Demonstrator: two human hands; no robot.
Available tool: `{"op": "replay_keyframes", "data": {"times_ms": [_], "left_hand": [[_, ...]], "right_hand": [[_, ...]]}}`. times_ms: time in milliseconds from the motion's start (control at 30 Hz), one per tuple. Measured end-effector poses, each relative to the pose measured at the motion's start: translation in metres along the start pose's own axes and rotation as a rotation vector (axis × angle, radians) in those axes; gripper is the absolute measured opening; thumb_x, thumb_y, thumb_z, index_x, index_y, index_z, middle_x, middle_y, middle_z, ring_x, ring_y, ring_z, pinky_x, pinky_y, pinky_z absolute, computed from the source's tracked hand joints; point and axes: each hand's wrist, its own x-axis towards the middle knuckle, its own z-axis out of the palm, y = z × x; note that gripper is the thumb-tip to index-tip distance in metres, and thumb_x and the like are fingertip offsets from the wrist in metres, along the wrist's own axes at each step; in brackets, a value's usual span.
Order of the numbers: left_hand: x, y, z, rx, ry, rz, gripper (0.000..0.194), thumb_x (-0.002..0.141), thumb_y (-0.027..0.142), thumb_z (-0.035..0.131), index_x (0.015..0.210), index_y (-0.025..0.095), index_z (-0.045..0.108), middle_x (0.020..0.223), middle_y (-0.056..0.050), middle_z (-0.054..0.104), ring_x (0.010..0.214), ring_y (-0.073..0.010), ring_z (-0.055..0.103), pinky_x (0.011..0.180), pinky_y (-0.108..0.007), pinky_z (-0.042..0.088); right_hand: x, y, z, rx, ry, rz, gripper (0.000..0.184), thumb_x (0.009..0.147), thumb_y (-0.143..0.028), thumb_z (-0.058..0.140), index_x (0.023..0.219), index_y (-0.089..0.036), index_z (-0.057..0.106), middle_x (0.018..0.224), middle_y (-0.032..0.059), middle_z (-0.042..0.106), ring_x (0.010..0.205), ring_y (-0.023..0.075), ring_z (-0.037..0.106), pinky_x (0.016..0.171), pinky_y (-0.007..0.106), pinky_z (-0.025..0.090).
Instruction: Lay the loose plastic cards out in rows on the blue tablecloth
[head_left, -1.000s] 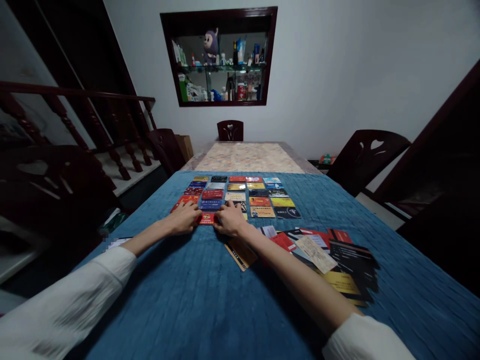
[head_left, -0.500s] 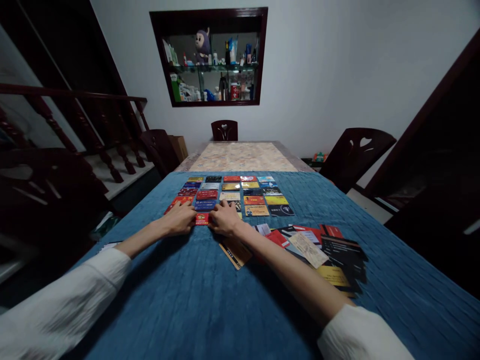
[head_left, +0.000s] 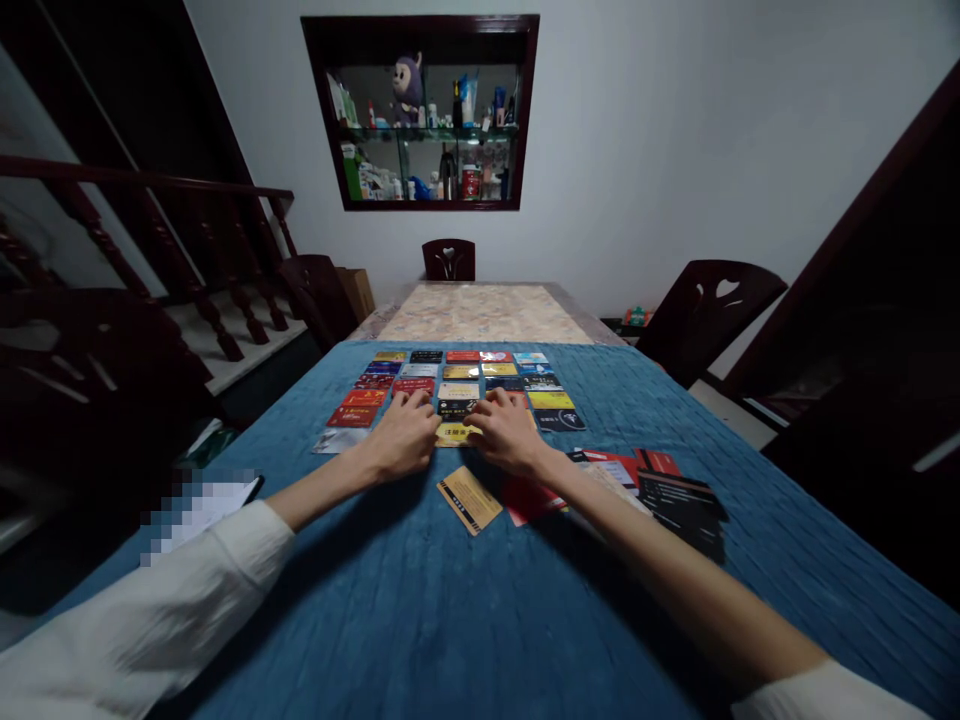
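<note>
Rows of coloured cards (head_left: 465,378) lie in a grid on the blue cloth (head_left: 420,600). My left hand (head_left: 403,437) and my right hand (head_left: 504,430) rest palm down on the nearest row, one on each side of a yellow card (head_left: 454,434). Their fingers lie flat and slightly curled, touching the yellow card's ends. A loose tan card (head_left: 469,498) lies on the cloth just in front of my right hand. A heap of red, black and pale cards (head_left: 645,485) sits to the right of my right forearm.
Dark wooden chairs (head_left: 705,310) stand around the long table, one at the far end (head_left: 448,260). A wall niche (head_left: 424,115) holds bottles and a plush toy. A stair railing (head_left: 150,250) runs on the left. A pale sheet (head_left: 202,505) lies near my left sleeve.
Both hands shifted right from the red card to the yellow card in the middle column. A grey card now lies at the near left of the grid. The view shifted slightly.
</note>
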Motion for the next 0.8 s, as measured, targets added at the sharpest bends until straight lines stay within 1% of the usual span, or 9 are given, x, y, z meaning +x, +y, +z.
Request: {"op": "replay_keyframes", "data": {"times_ms": [167, 300, 433, 600, 733, 800], "left_hand": [[0.008, 0.03, -0.002, -0.007, 0.016, 0.078, 0.015, 0.086, 0.019, 0.055, 0.096, 0.015, 0.065, 0.104, -0.016, 0.068, 0.119, -0.034, 0.047, 0.093, -0.047, 0.036], [0.012, 0.053, 0.0, -0.028, 0.056, 0.156, 0.017, 0.085, 0.024, 0.058, 0.097, 0.015, 0.066, 0.106, -0.016, 0.068, 0.119, -0.0346, 0.046, 0.093, -0.048, 0.037], [0.014, 0.073, 0.004, -0.066, 0.087, 0.235, 0.021, 0.088, 0.03, 0.056, 0.095, 0.015, 0.067, 0.101, -0.017, 0.068, 0.115, -0.0349, 0.049, 0.092, -0.049, 0.037], [0.017, 0.092, 0.007, -0.105, 0.088, 0.279, 0.028, 0.09, 0.036, 0.054, 0.096, 0.012, 0.068, 0.098, -0.018, 0.069, 0.113, -0.0364, 0.051, 0.093, -0.052, 0.037], [0.017, 0.102, 0.009, -0.142, 0.09, 0.277, 0.038, 0.092, 0.043, 0.051, 0.1, 0.011, 0.068, 0.101, -0.018, 0.068, 0.111, -0.0361, 0.051, 0.092, -0.053, 0.038], [0.017, 0.106, 0.011, -0.166, 0.1, 0.276, 0.038, 0.092, 0.044, 0.05, 0.102, 0.012, 0.067, 0.102, -0.018, 0.068, 0.11, -0.0353, 0.051, 0.091, -0.052, 0.039]], "right_hand": [[-0.03, 0.019, -0.002, -0.01, 0.035, 0.015, 0.027, 0.094, -0.03, 0.053, 0.115, -0.025, 0.07, 0.121, 0.0092, 0.066, 0.12, 0.0301, 0.04, 0.089, 0.044, 0.028], [-0.056, 0.03, 0.001, -0.009, 0.082, 0.002, 0.025, 0.092, -0.027, 0.055, 0.112, -0.026, 0.071, 0.117, 0.0083, 0.067, 0.117, 0.0284, 0.042, 0.091, 0.043, 0.028], [-0.081, 0.036, 0.003, -0.002, 0.084, -0.027, 0.024, 0.093, -0.028, 0.056, 0.112, -0.028, 0.071, 0.113, 0.0082, 0.068, 0.115, 0.028, 0.044, 0.091, 0.043, 0.03], [-0.106, 0.037, 0.002, 0.044, 0.09, -0.032, 0.026, 0.097, -0.034, 0.05, 0.11, -0.027, 0.071, 0.114, 0.0087, 0.069, 0.115, 0.0285, 0.044, 0.092, 0.044, 0.031], [-0.117, 0.038, -0.002, 0.081, 0.063, -0.03, 0.028, 0.094, -0.04, 0.055, 0.114, -0.027, 0.07, 0.117, 0.0093, 0.068, 0.116, 0.029, 0.044, 0.093, 0.045, 0.032], [-0.12, 0.04, -0.004, 0.091, 0.042, -0.035, 0.03, 0.092, -0.042, 0.058, 0.116, -0.027, 0.069, 0.118, 0.0096, 0.068, 0.116, 0.0294, 0.044, 0.094, 0.045, 0.032]]}}
